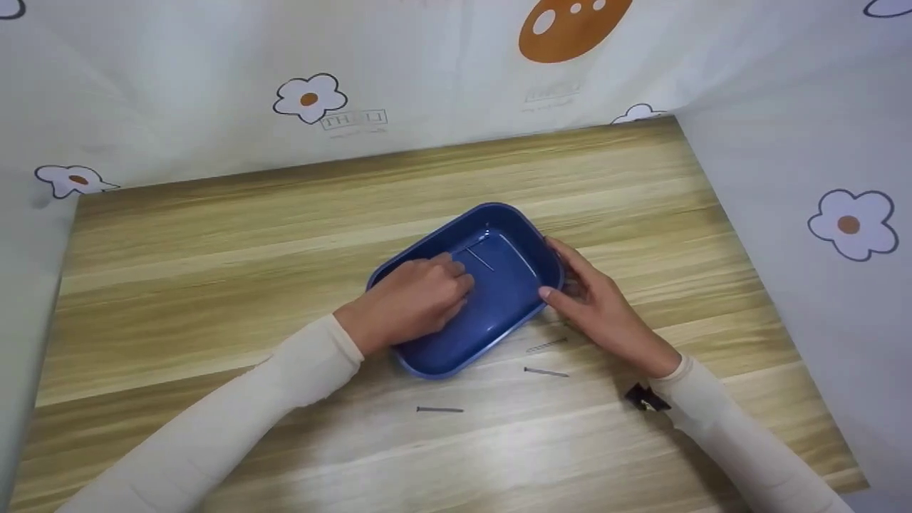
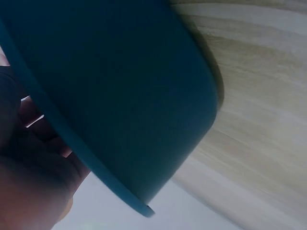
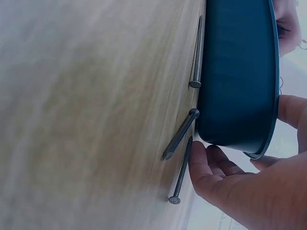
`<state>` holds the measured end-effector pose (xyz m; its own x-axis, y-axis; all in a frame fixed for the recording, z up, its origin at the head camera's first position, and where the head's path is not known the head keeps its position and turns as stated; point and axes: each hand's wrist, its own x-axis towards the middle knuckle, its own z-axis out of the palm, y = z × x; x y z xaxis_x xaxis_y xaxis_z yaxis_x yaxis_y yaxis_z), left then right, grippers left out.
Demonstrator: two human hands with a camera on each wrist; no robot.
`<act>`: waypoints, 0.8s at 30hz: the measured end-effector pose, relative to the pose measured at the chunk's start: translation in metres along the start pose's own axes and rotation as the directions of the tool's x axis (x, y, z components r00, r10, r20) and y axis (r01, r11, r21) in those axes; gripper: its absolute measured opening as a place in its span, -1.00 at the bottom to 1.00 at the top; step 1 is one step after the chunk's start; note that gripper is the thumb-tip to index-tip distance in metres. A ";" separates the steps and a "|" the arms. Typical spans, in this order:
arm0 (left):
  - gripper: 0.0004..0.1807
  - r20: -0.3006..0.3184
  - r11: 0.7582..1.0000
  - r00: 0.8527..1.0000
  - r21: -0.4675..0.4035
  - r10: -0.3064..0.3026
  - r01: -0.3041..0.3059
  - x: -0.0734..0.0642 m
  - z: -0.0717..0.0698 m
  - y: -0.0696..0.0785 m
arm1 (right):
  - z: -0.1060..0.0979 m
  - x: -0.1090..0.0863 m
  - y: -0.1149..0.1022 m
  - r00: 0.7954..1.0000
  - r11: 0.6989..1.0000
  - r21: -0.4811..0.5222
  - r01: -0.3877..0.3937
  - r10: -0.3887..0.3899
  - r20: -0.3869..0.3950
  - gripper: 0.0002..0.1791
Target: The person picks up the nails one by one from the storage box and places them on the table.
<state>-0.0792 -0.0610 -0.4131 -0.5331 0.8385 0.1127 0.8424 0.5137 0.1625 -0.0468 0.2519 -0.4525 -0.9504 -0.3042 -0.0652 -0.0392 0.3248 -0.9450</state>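
A blue plastic tray (image 1: 499, 285) with rounded corners sits mid-table. My left hand (image 1: 417, 296) reaches over its left rim, fingers bent down inside; the fingertips are hidden, so I cannot tell whether they hold anything. A thin nail (image 1: 479, 258) lies on the tray floor just beyond those fingers. At the tray's right end, my right hand (image 1: 602, 306) grips the wall, thumb over the rim and fingers outside. In the right wrist view, its fingertips (image 3: 199, 158) come down close to a nail (image 3: 180, 175) on the table.
On the wood-grain table (image 1: 235, 242), one nail (image 1: 546, 345) lies close to the tray's near side, a second nail (image 1: 546, 372) just nearer, and a third nail (image 1: 439, 410) farther left. Pale flower-patterned sheeting (image 1: 427, 78) borders the table's back and sides. A black clip (image 1: 647, 397) is at the right sleeve.
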 end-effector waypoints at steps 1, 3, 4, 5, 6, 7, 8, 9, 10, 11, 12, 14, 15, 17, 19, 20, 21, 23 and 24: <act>-0.84 0.002 1.000 1.000 -0.003 -0.001 0.001 0.002 0.000 0.000 | 0.000 0.000 0.000 1.000 1.000 0.000 0.000 0.000 0.001 -0.19; -0.83 0.008 1.000 1.000 -0.010 -0.001 0.001 0.005 0.001 -0.001 | 0.000 0.000 0.000 1.000 1.000 0.002 -0.002 0.001 0.002 -0.19; -0.83 0.010 1.000 1.000 -0.014 -0.001 0.001 0.007 0.002 -0.001 | 0.000 0.000 0.000 1.000 1.000 0.002 -0.001 0.001 0.001 -0.18; -0.83 0.013 1.000 1.000 -0.017 -0.003 0.003 0.009 0.002 -0.002 | 0.000 0.000 0.000 1.000 1.000 0.001 -0.001 0.001 0.000 -0.18; -0.82 0.018 1.000 1.000 -0.018 -0.004 0.004 0.010 0.003 -0.002 | 0.000 0.000 -0.001 1.000 1.000 0.002 0.000 0.000 0.000 -0.18; -0.81 0.023 1.000 1.000 -0.017 -0.005 0.005 0.012 0.003 -0.002 | 0.000 0.000 -0.001 1.000 1.000 0.001 -0.001 0.001 -0.002 -0.18; -0.81 0.028 1.000 1.000 -0.014 -0.004 0.005 0.014 0.004 -0.003 | 0.000 -0.001 -0.001 1.000 1.000 0.003 -0.002 0.002 -0.004 -0.18; -0.80 0.032 1.000 0.999 -0.013 -0.005 0.006 0.016 0.004 -0.003 | 0.000 -0.001 0.000 1.000 1.000 0.003 -0.003 0.003 -0.005 -0.18; -0.79 0.034 1.000 0.999 -0.011 -0.006 0.006 0.018 0.005 -0.003 | 0.000 -0.001 0.000 1.000 1.000 0.005 -0.004 0.004 -0.006 -0.18; -0.80 0.035 1.000 0.999 -0.009 -0.006 0.007 0.020 0.005 -0.003 | 0.000 -0.001 0.000 1.000 1.000 0.006 -0.006 0.006 -0.007 -0.18; -0.80 0.034 1.000 0.999 -0.006 -0.006 0.006 0.021 0.006 -0.004 | 0.000 -0.001 0.000 1.000 1.000 0.007 -0.006 0.006 -0.007 -0.18; -0.82 0.026 1.000 1.000 0.001 -0.006 0.006 0.024 0.008 -0.005 | 0.000 -0.001 0.000 1.000 1.000 0.011 -0.006 0.007 -0.005 -0.18; -0.83 0.023 1.000 1.000 0.006 -0.006 0.006 0.025 0.009 -0.005 | 0.000 0.000 -0.001 1.000 1.000 0.013 -0.005 0.005 -0.003 -0.18; -0.84 0.019 1.000 1.000 0.019 -0.005 0.004 0.027 0.010 -0.007 | 0.001 0.000 -0.001 1.000 1.000 0.016 -0.005 0.005 -0.001 -0.18; -0.83 0.017 1.000 1.000 0.027 -0.003 0.002 0.029 0.012 -0.008 | 0.001 0.000 -0.001 1.000 1.000 0.017 -0.006 0.006 0.002 -0.18; -0.83 0.016 1.000 1.000 0.030 -0.002 0.002 0.030 0.013 -0.009 | 0.001 0.000 -0.001 1.000 1.000 0.018 -0.005 0.005 0.002 -0.18; -0.83 0.015 1.000 1.000 0.031 -0.004 0.003 0.031 0.013 -0.010 | 0.001 0.000 -0.001 1.000 1.000 0.017 -0.006 0.006 0.002 -0.17; -0.82 0.013 1.000 1.000 0.030 -0.009 0.008 0.034 0.014 -0.011 | 0.000 0.001 -0.001 1.000 1.000 0.013 -0.007 0.007 0.002 -0.17; -0.82 0.014 1.000 1.000 0.026 -0.014 0.013 0.035 0.014 -0.012 | 0.001 0.001 -0.001 1.000 1.000 0.013 -0.005 0.005 0.003 -0.17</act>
<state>-0.1067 -0.0350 -0.4248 -0.5435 0.8338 0.0966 0.8370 0.5296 0.1380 -0.0476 0.2505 -0.4514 -0.9496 -0.3055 -0.0705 -0.0308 0.3149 -0.9486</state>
